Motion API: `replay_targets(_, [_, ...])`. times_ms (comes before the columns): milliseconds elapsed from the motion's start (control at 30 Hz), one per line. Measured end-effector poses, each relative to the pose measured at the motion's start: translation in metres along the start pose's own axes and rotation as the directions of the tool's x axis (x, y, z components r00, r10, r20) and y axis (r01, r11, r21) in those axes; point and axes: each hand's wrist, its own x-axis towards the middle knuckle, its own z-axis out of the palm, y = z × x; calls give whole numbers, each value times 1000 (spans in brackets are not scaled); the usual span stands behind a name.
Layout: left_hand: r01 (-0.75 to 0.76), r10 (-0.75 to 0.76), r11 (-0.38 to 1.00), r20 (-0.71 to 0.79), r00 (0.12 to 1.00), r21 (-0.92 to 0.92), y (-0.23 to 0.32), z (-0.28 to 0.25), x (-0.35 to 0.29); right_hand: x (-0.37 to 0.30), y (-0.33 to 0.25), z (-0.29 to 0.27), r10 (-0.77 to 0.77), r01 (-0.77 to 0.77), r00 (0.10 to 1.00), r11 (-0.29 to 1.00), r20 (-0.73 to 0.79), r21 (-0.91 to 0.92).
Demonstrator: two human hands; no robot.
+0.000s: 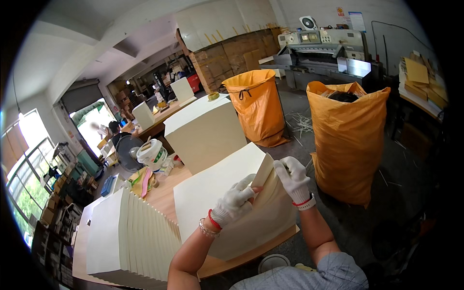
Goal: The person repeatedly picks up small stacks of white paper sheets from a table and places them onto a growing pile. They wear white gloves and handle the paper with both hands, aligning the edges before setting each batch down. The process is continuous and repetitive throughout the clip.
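Observation:
A thick stack of large cream-white paper sheets [212, 179] lies in front of me on the wooden table. Its right-hand edge is bent up into a raised flap of sheets [264, 170]. My left hand [235, 201], in a white knitted glove with bare fingertips showing, is closed at the near end of that flap. At the flap's far corner, my right hand [292, 178], gloved too, pinches the sheets with curled fingers. Part of the left fingers is hidden behind the paper.
A fanned, stepped paper pile [121, 237] stands at left, a tall paper block [208, 128] beyond. Two orange sacks [256, 106], [348, 140] stand on the floor at right. A white bucket [152, 153] sits behind the table [166, 191]. A cutting machine [319, 48] and a seated person [116, 130] are farther back.

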Motion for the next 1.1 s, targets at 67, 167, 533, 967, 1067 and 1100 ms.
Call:
replay_targets(67, [17,-16,997,15,1000,-73,-2,1,0,1,0,2,-3,3,1000,1000,-18,-16])
replay_targets(167, [54,-64,982,-52,997,-182,-1,7,-2,1,-2,2,20,-20,1000,1000,-9,-9])
replay_targets(533, [67,-75,991,-60,995,-116,-4,7,-2,-2,2,-1,24,-25,1000,999,-10,-36])
replay_targets(967, [-8,188,801,-239,953,599,14,33,-13,-46,-21,-4,-180,331,831,920,526,-209])
replay_targets(1067, [26,193,727,-241,951,686,5,30,-6,-42,-27,0,-110,278,842,927,529,-250])
replay_targets(1100, [53,141,754,-239,961,655,-15,24,-11,-39,-24,7,-174,328,841,917,512,-227])
